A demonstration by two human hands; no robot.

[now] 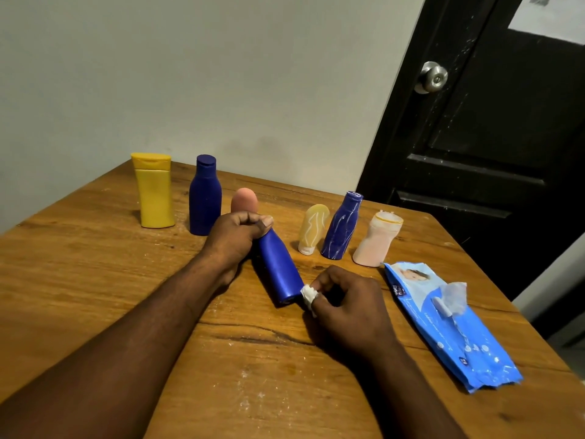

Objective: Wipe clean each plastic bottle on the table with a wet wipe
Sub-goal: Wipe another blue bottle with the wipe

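One blue bottle was held slanted at mid-table, neck end far, base near. Left hand gripped the neck end, fingers curled round it. Right hand pinched a wadded wet wipe against the base rim. Behind, to the left, stood a yellow bottle, a navy bottle and a pink bottle; to the right, three white-streaked bottles. A wipes packet lay flat at right on the wooden table.

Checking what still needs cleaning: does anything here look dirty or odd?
Yes. Three bottles at the right are streaked or dusted white: the pale tube, the capless blue bottle and the pink bottle. The wipes pack lies with its flap open, and white specks dot the table.
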